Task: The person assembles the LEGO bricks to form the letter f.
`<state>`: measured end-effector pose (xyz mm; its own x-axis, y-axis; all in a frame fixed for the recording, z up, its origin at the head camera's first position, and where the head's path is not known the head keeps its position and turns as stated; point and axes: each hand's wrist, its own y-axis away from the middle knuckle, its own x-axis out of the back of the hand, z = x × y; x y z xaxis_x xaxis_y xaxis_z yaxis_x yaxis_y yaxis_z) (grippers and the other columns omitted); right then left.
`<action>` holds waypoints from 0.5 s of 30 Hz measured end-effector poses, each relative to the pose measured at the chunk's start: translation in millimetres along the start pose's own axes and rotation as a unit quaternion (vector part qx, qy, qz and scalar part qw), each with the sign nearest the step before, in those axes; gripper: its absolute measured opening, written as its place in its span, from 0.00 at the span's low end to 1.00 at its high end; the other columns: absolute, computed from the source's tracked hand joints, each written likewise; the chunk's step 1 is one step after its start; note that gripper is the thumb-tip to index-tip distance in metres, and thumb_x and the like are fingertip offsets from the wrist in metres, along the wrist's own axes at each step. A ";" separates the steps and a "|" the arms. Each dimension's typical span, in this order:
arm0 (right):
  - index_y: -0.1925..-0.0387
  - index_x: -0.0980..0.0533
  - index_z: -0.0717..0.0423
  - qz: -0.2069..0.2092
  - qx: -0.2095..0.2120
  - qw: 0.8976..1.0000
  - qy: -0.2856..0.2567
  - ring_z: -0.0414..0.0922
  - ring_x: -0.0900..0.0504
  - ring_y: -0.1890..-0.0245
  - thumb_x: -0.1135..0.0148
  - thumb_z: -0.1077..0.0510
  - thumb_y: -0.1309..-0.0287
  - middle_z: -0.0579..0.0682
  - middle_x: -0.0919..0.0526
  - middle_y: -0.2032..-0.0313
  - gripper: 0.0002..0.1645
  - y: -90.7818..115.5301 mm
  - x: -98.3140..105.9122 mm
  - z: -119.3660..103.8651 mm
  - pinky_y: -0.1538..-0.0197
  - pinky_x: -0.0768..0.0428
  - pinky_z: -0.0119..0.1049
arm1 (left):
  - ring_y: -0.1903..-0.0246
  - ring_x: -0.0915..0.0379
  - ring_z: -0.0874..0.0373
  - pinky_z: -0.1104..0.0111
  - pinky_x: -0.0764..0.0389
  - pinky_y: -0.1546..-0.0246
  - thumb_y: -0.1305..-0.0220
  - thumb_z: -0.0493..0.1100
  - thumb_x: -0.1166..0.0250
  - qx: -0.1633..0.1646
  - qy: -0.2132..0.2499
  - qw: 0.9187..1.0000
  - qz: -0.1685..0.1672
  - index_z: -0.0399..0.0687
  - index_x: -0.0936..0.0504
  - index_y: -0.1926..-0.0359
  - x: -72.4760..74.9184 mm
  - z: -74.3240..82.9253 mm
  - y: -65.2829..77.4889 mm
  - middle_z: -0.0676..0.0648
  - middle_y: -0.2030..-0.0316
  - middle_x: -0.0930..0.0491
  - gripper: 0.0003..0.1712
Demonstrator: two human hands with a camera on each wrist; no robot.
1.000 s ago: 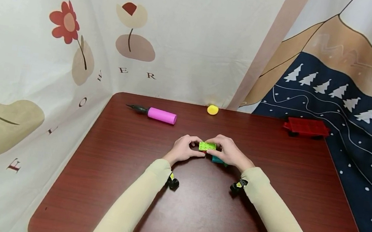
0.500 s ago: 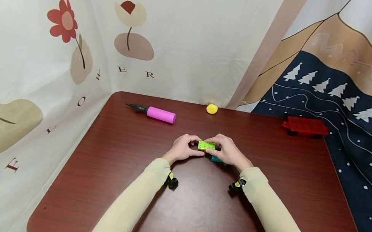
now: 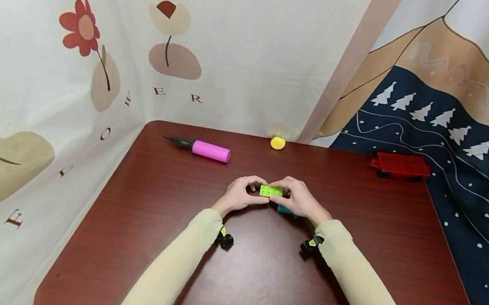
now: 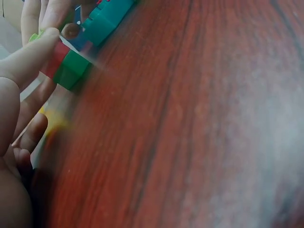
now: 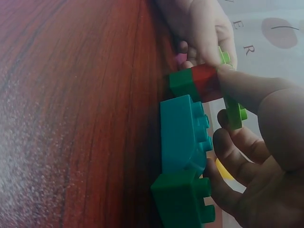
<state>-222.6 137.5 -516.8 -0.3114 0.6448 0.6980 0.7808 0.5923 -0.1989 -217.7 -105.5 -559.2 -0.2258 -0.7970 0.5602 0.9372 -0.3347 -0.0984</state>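
A lime-green building block [image 3: 271, 191] with studs on top sits over a red block [image 5: 203, 81], which rests on a green block [image 5: 181, 84]. My left hand [image 3: 240, 193] pinches the lime-green block's left end between thumb and fingers. From the other side my right hand [image 3: 301, 199] grips it too, thumb along the near edge by the red block. Right beside this stack stand a teal block [image 5: 175, 135] and another green block [image 5: 175, 197], partly under my right hand in the head view. Whether the lime-green block is fully seated cannot be told.
Toward the back of the brown table [image 3: 166, 204] lie a pink hand pump [image 3: 210, 151] with a black nozzle and a yellow object [image 3: 277, 143]. A red toy wagon [image 3: 401, 165] stands at the back right corner. Printed cloth [image 3: 254, 63] hangs behind.
Both hands stay nearly in place around the lime-green block. The red edge seen beneath it a second ago is now hidden in the head view. The head view has shifted slightly.
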 end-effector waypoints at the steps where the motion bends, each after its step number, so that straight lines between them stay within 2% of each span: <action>1: 0.46 0.13 0.53 0.000 0.000 1.000 0.001 0.44 0.23 0.66 0.24 0.57 0.37 0.48 0.16 0.61 0.18 -0.1 0.2 -0.3 0.63 0.22 0.36 | 0.58 0.24 0.61 0.64 0.25 0.54 0.45 0.57 0.18 0.000 0.011 1.000 0.002 0.67 0.13 0.47 0.3 0.1 0.1 0.59 0.58 0.16 0.24; 6: 0.46 0.13 0.53 0.002 -0.004 1.000 -0.004 0.45 0.22 0.66 0.24 0.57 0.37 0.49 0.15 0.60 0.18 -0.5 0.7 -1.7 0.63 0.22 0.36 | 0.58 0.23 0.61 0.65 0.25 0.54 0.43 0.56 0.18 -0.002 0.034 0.999 0.006 0.68 0.13 0.48 1.4 1.6 0.2 0.59 0.58 0.15 0.22; 15: 0.46 0.14 0.53 0.009 -0.023 1.000 -0.014 0.44 0.19 0.63 0.23 0.57 0.38 0.50 0.14 0.56 0.19 1.2 -3.1 1.0 0.58 0.18 0.39 | 0.59 0.23 0.62 0.63 0.26 0.54 0.42 0.56 0.19 -0.007 0.028 1.000 0.008 0.68 0.13 0.49 0.8 1.1 2.2 0.60 0.61 0.16 0.20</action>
<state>-221.3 136.6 -519.8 -0.3120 0.6679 0.6757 0.8095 0.5592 -0.1789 -215.5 -106.3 -558.1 -0.2269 -0.8291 0.5109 0.9369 -0.3291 -0.1181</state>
